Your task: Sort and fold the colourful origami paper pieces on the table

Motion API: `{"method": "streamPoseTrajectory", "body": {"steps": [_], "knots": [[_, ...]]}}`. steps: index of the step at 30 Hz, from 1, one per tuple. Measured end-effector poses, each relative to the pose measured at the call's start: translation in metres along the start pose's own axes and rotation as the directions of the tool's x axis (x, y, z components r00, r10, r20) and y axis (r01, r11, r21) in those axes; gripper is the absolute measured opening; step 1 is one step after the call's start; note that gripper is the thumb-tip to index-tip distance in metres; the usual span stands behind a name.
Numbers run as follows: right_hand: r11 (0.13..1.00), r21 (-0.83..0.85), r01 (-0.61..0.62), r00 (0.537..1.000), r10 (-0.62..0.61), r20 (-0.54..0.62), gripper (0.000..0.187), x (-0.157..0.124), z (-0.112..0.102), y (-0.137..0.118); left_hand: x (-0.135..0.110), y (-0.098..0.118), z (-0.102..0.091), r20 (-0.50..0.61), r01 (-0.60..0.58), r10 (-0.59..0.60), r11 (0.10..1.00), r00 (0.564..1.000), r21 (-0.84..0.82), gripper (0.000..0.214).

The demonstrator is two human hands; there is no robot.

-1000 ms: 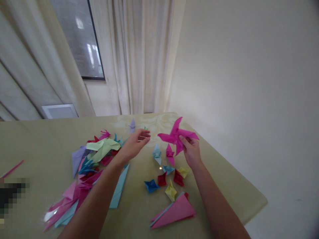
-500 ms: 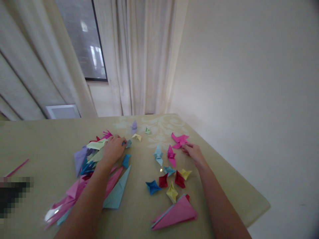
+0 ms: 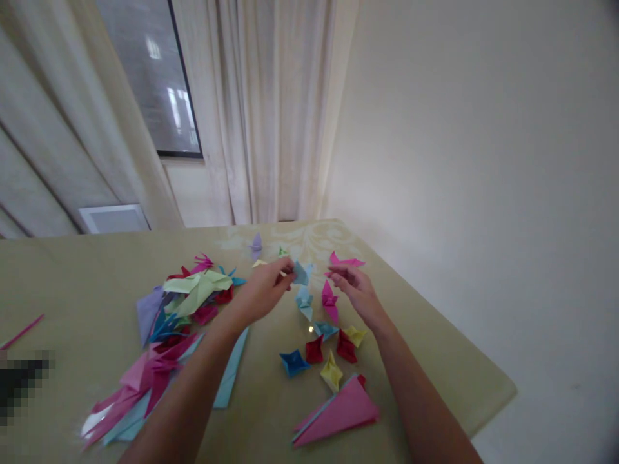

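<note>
My left hand [image 3: 271,283] pinches a light blue origami piece [image 3: 300,273] above the table; its full shape is partly hidden. Facing it, my right hand [image 3: 356,289] has its thumb and fingertips slightly apart, with nothing visible in them. Behind the right fingers lies a pink paper pinwheel [image 3: 345,260], partly covered. Just below the hands rest a light blue folded figure [image 3: 304,303] and a pink one [image 3: 329,301]. Nearer to me lie small folded pieces: a blue one [image 3: 294,363], a red one [image 3: 314,350] and a yellow one [image 3: 331,372], among others.
A heap of colourful origami [image 3: 198,287] spreads left of my left arm. A folded pink paper stack [image 3: 338,412] lies at the front. At the back stand a purple figure [image 3: 256,245] and a green one [image 3: 283,252]. A pink stick [image 3: 22,332] lies far left; a wall borders the right.
My left hand has moved right from beside the heap, carrying the light blue origami piece. My right hand has come off the pink pinwheel and shifted left towards it.
</note>
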State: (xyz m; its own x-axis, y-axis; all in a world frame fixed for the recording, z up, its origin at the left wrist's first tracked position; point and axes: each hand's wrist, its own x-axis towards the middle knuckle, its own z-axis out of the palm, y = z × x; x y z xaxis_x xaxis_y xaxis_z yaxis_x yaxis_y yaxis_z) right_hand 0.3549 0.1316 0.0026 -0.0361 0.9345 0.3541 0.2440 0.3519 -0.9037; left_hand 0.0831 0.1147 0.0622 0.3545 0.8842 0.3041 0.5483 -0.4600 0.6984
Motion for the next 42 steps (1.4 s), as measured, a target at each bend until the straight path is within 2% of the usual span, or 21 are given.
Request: {"method": "streamPoseTrajectory", "body": {"steps": [2, 4, 6, 8, 10, 11, 13, 14, 16, 19, 24, 29, 31, 37, 42], "knots": [[0.997, 0.062, 0.043, 0.993, -0.050, 0.110, 0.042, -0.006, 0.009, -0.009, -0.001, 0.019, 0.017, 0.024, -0.085, 0.085, 0.996, 0.996, 0.023, 0.012], [0.994, 0.084, 0.073, 0.984, -0.086, 0.153, 0.035, -0.010, 0.014, -0.014, -0.002, 0.030, 0.030, 0.044, -0.137, 0.134, 0.989, 0.990, 0.050, 0.013], [0.993, 0.084, 0.086, 0.979, -0.100, 0.176, 0.029, -0.010, 0.011, -0.014, -0.002, 0.032, 0.033, 0.073, -0.143, 0.140, 0.989, 0.987, 0.045, 0.012], [0.995, 0.056, 0.087, 0.980, -0.096, 0.173, 0.025, -0.006, 0.001, -0.013, -0.001, 0.024, 0.025, 0.084, -0.111, 0.104, 0.991, 0.991, 0.077, 0.011], [0.995, -0.024, 0.096, 0.990, -0.093, 0.111, 0.025, -0.001, -0.015, -0.011, -0.002, 0.009, 0.008, 0.070, -0.010, -0.007, 0.970, 0.998, 0.241, 0.015], [0.992, -0.079, 0.100, 0.994, -0.096, 0.051, 0.026, 0.002, -0.024, -0.009, -0.003, -0.001, -0.003, 0.055, 0.066, -0.092, 0.930, 0.994, 0.360, 0.018], [0.980, -0.183, 0.079, 0.993, -0.094, -0.074, 0.028, 0.007, -0.044, -0.004, -0.008, -0.023, -0.023, 0.024, 0.229, -0.295, 0.788, 0.955, 0.572, 0.023], [0.973, -0.224, 0.052, 0.992, -0.077, -0.104, 0.028, 0.008, -0.052, -0.001, -0.011, -0.034, -0.031, 0.017, 0.279, -0.368, 0.733, 0.930, 0.621, 0.022], [0.957, -0.289, -0.008, 0.996, -0.018, -0.087, 0.026, 0.009, -0.066, 0.006, -0.018, -0.055, -0.039, 0.034, 0.326, -0.464, 0.670, 0.885, 0.666, 0.013], [0.934, -0.355, -0.041, 0.999, 0.049, 0.014, 0.018, 0.008, -0.075, 0.014, -0.024, -0.076, -0.036, 0.086, 0.334, -0.519, 0.659, 0.850, 0.674, 0.005], [0.904, -0.427, -0.032, 0.985, 0.101, 0.138, 0.011, 0.002, -0.070, 0.016, -0.020, -0.082, -0.023, 0.146, 0.341, -0.522, 0.719, 0.840, 0.605, 0.014], [0.875, -0.483, -0.037, 0.967, 0.153, 0.203, 0.014, 0.000, -0.065, 0.020, -0.009, -0.069, -0.021, 0.221, 0.293, -0.390, 0.882, 0.894, 0.370, 0.026], [0.864, -0.503, -0.033, 0.964, 0.160, 0.212, 0.014, 0.000, -0.065, 0.022, -0.007, -0.067, -0.016, 0.244, 0.297, -0.359, 0.920, 0.901, 0.256, 0.029], [0.830, -0.556, -0.033, 0.973, 0.153, 0.171, 0.010, 0.002, -0.064, 0.023, -0.007, -0.078, 0.009, 0.294, 0.390, -0.366, 0.921, 0.883, -0.025, 0.035], [0.814, -0.580, -0.044, 0.986, 0.127, 0.104, 0.013, 0.002, -0.059, 0.027, -0.006, -0.079, 0.020, 0.276, 0.408, -0.361, 0.903, 0.891, -0.136, 0.038]]}}
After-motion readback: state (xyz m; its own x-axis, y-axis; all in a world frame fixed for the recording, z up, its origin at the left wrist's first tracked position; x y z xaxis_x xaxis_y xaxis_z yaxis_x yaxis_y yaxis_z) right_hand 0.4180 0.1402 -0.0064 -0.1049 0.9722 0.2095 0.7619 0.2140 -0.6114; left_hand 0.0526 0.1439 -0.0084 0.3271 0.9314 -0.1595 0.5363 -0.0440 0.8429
